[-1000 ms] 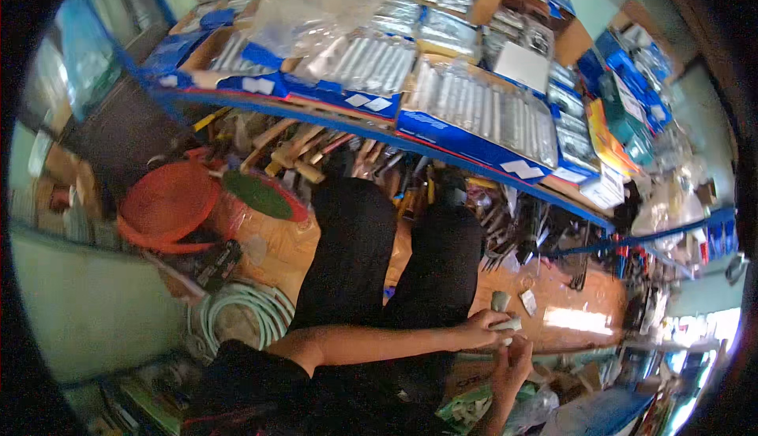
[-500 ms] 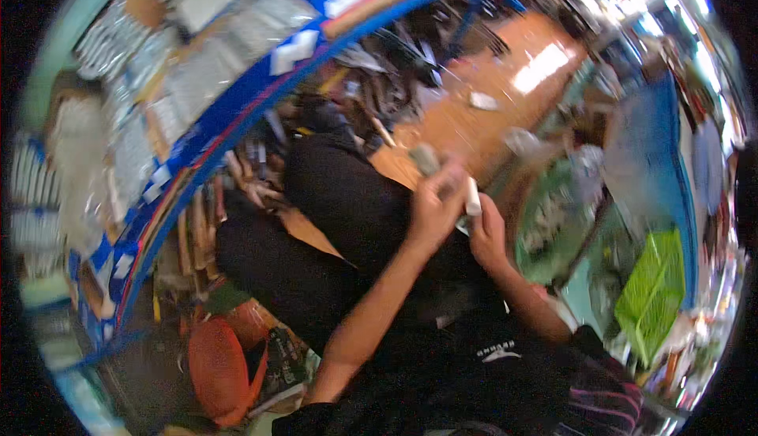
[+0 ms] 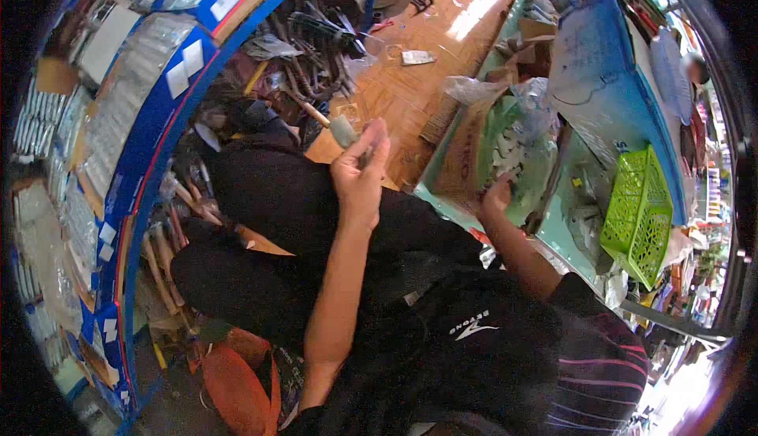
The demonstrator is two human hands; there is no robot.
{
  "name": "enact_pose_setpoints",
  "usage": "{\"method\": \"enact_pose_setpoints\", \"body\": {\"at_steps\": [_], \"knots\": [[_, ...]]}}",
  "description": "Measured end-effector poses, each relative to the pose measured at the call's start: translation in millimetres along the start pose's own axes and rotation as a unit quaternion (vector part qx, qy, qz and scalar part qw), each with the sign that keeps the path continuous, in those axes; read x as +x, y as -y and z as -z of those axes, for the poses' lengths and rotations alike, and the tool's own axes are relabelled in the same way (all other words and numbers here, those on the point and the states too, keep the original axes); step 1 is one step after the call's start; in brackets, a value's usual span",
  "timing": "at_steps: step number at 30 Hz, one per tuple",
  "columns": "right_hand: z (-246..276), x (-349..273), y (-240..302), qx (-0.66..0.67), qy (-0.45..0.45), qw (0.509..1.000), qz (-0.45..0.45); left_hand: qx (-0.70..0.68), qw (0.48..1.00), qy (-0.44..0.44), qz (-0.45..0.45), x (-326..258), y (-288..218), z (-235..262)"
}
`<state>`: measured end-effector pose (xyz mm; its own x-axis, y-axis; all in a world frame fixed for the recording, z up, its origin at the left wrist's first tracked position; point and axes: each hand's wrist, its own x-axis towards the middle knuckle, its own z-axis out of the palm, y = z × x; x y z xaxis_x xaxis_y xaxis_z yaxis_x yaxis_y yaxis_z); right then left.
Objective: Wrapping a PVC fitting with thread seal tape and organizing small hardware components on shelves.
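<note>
Left hand (image 3: 362,179): fingers closing around a grey-green cylindrical piece (image 3: 342,131), its end protruding on the left side of the fingers.
Right hand (image 3: 496,198): reaching to the near edge of a green plastic bag (image 3: 538,140); fingertips partly hiding, grip impossible to tell.
White pieces (image 3: 507,154): lying loose in the bag, just beyond the right hand.
Lattice basket (image 3: 638,219), bright green: standing right of the bag.
Shelf stock: blue cartons (image 3: 150,132) holding clear-wrapped packs.
Floor: a white packet (image 3: 418,57) lying flat.

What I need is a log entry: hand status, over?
Left hand holding grey-green cylinder. Right hand at green bag of white pieces, grip unclear. Brown cardboard beside bag, not blocking.
</note>
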<state>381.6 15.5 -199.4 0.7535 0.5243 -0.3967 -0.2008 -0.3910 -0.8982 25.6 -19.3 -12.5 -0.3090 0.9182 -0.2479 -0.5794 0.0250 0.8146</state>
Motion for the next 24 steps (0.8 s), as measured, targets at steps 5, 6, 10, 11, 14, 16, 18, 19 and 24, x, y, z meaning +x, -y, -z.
{"method": "enact_pose_setpoints", "body": {"at_steps": [5,6,10,11,14,16,18,19,24], "knots": [[-9.7,-40.1,-10.9,-0.181,0.087,0.979,0.044,0.037,0.999,-0.011,-0.026,0.6,-4.8,15.1],[-1.0,-38.0,-6.5,-0.286,0.142,0.929,0.185,0.025,1.000,0.000,-0.001,1.1,-4.3,10.3],[30.2,-46.7,0.2,-0.334,0.235,0.857,0.315,0.019,0.999,0.017,0.020,0.5,-6.1,7.4],[41.2,-43.2,-5.5,-0.365,0.213,0.839,0.343,0.022,0.999,0.014,0.027,0.5,-5.9,8.3],[78.8,-3.6,-16.7,-0.390,0.173,0.782,0.455,0.032,0.999,0.012,0.016,4.5,-3.4,0.4],[99.7,33.7,-26.2,-0.502,0.104,0.719,0.470,0.028,0.999,0.023,0.020,4.1,-6.6,-5.7],[97.7,68.1,-28.3,-0.651,0.241,0.556,0.457,0.066,0.996,0.003,0.061,5.0,-7.7,3.7],[91.5,80.8,-35.7,-0.583,0.298,0.706,0.271,0.097,0.994,0.014,0.040,5.3,-5.2,4.8],[105.0,199.5,-31.5,-0.570,0.325,0.725,0.209,0.108,0.990,0.075,-0.058,8.0,-6.0,-7.6]]}}
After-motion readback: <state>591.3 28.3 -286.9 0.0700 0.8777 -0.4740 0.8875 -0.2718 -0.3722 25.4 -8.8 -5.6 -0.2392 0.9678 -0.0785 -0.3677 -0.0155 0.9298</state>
